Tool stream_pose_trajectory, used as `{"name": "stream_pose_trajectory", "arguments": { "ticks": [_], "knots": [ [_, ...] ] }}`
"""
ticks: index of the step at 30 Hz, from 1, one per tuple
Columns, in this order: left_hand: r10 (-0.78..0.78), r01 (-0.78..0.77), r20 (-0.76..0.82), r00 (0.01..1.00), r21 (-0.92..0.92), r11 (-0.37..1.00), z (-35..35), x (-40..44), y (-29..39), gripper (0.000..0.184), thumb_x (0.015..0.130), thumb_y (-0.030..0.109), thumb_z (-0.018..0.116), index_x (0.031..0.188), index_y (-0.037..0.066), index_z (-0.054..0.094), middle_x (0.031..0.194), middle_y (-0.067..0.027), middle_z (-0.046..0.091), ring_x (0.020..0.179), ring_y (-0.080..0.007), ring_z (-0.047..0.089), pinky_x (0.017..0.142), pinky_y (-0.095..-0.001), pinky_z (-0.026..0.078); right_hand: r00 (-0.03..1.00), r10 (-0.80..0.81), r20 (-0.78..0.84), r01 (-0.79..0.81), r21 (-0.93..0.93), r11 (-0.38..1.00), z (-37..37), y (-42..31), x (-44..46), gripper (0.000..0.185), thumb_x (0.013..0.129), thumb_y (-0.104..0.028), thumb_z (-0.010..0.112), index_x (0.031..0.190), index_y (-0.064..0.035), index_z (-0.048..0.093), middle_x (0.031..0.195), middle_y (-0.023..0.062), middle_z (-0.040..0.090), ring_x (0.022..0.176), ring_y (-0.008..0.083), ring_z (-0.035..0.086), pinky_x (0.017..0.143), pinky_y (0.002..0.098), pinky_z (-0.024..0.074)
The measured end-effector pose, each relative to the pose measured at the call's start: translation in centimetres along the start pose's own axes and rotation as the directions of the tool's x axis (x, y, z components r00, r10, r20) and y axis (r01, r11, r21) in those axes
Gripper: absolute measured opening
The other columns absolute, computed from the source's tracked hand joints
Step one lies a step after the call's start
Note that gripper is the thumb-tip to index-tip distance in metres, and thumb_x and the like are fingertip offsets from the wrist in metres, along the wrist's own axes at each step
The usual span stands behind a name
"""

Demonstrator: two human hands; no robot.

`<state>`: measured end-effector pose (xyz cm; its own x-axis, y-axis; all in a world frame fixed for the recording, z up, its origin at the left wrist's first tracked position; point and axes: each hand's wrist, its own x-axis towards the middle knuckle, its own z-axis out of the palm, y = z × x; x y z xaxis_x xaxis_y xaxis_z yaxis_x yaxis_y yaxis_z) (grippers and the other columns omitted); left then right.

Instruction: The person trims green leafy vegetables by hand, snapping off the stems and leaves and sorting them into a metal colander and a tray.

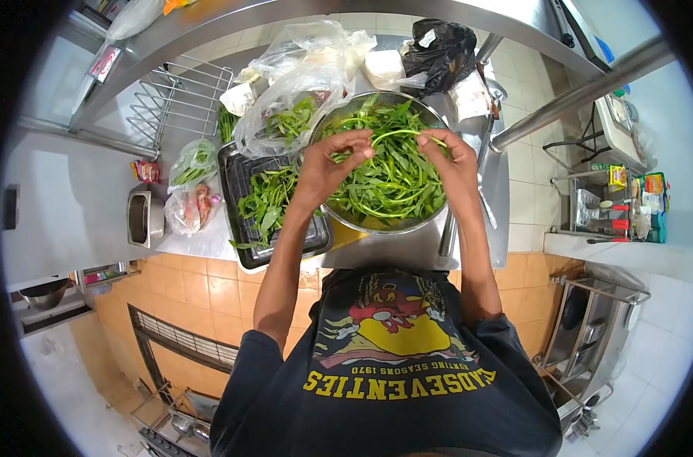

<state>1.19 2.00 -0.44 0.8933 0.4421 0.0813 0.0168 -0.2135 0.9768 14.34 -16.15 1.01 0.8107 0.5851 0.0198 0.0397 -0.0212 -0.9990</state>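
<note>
Hands, left (337, 167) and right (451, 164), observed nearly closed; green stem (407, 135) pinched between them, above leaf-filled colander (425, 226).

glossy plastic tray (316, 241); metal mesh colander (396, 225); smooth metal table (499, 228); matt cloth shirt (430, 415)

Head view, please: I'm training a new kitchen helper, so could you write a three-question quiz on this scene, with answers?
1. True or false: the left hand and the right hand both hold one green stem above the colander.

2. Where does the black tray lie, seen from the person's side?
a) right of the colander
b) left of the colander
c) inside the colander

3. Fill in the colour: the large lettering on the dark shirt is ____.

Key: 1 true; 2 b; 3 yellow
</note>
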Motion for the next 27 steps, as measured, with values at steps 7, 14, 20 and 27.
{"name": "stream_pose_trajectory", "arguments": {
  "ticks": [7,14,20,27],
  "knots": [
    [-0.124,0.143,0.103,0.987,-0.202,0.969,-0.2,-0.5,-0.8,0.029,0.096,0.014,0.064,0.123,0.003,0.065,0.103,-0.0057,0.072,0.094,-0.0094,0.064,0.085,-0.026,0.05,1.0,-0.009,-0.012,0.009,0.002,1.0,0.3,-0.4,0.1,0.018,0.094,-0.017,0.067,0.101,-0.0013,0.07,0.085,-0.0006,0.066,0.081,0.0065,0.056,0.076,0.0223,0.045],
    [-0.171,0.205,0.135,0.976,-0.295,0.933,-0.4,-0.9,0.5,0.032,0.096,0.013,0.063,0.127,0.004,0.062,0.105,-0.0059,0.071,0.094,-0.0096,0.064,0.086,-0.0254,0.049,1.0,0.013,-0.01,-0.012,0.091,0.996,0.0,-0.2,0.1,0.019,0.094,-0.017,0.066,0.104,-0.0011,0.07,0.088,-0.0001,0.066,0.083,0.0068,0.057,0.078,0.0219,0.0444],
    [-0.186,0.218,0.131,0.974,-0.305,0.927,-0.6,-0.9,0.1,0.036,0.095,0.012,0.065,0.13,0.007,0.061,0.104,-0.0039,0.069,0.092,-0.0094,0.063,0.087,-0.0248,0.049,0.999,0.033,-0.02,-0.029,0.164,0.986,-0.4,0.1,0.1,0.02,0.094,-0.018,0.066,0.105,-0.0012,0.069,0.09,-0.0001,0.066,0.085,0.007,0.058,0.08,0.0216,0.0447],
    [-0.121,0.134,0.08,0.989,-0.181,0.974,-1.1,-0.9,-0.2,0.03,0.095,0.01,0.065,0.125,0.006,0.065,0.1,-0.001,0.067,0.091,-0.0076,0.058,0.085,-0.0237,0.047,0.997,0.023,0.079,-0.027,0.049,0.998,-0.8,-0.1,-0.1,0.016,0.093,-0.013,0.066,0.106,-0.004,0.07,0.096,0.0005,0.068,0.089,0.0091,0.059,0.084,0.0236,0.0455]
  ]
}}
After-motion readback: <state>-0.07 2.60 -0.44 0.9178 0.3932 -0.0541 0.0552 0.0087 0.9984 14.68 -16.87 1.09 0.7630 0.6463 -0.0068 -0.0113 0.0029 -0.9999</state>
